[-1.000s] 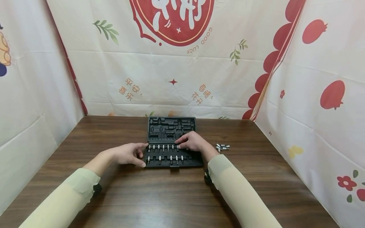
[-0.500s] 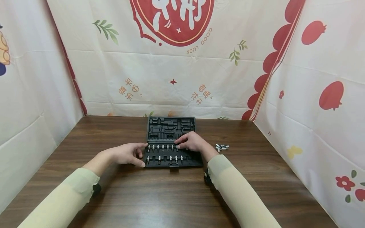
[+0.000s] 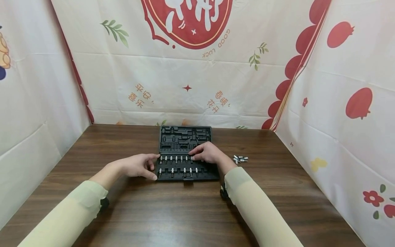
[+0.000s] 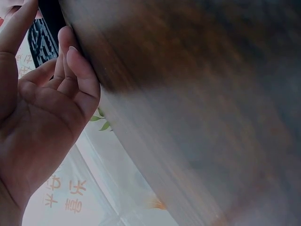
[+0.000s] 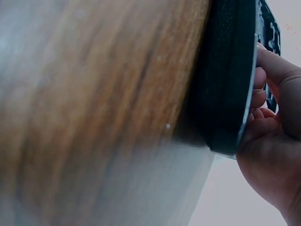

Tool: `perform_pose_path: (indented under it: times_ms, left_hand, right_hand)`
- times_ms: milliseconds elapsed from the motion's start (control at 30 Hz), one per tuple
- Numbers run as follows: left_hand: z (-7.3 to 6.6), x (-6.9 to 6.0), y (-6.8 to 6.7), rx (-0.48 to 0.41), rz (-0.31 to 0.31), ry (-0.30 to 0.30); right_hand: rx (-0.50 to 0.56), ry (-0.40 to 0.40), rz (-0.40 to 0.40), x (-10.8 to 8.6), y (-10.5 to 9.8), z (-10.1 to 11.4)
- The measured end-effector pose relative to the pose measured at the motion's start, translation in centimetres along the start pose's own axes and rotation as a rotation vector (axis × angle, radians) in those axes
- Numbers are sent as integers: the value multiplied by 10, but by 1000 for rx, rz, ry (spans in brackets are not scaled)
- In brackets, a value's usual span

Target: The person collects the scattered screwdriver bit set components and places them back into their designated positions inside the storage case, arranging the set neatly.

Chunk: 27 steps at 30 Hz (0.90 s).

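Neither hand has moved: my right hand [image 3: 208,153] pinches a bit [image 3: 191,160] in the case [image 3: 179,166]; my left hand [image 3: 138,166], spread, touches its left edge.

Head view forward-down, wrist views close, apparently sideways, case [image 3: 208,175] shared

A black rectangular plastic case [image 3: 208,174] lies on a brown wooden table [image 3: 169,212]. Silver metal bits [image 3: 171,160] sit inside; loose bits [image 3: 242,160] lie right.
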<state>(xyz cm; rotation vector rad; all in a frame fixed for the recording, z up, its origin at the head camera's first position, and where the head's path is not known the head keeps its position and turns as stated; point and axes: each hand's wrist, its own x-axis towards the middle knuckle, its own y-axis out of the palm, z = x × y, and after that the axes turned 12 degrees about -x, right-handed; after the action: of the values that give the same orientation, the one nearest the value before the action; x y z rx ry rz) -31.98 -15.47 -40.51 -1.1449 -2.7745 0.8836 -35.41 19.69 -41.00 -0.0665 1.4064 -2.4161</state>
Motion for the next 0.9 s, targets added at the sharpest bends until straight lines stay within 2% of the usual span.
perform_pose_path:
  times_ms: [200, 900]
  left_hand:
    - [-2, -3, 2, 0, 3, 14]
    - [-2, -2, 1, -12, -2, 2]
  right_hand:
    - [-3, -3, -1, -1, 0, 0]
    - [-25, -25, -17, -1, 2, 0]
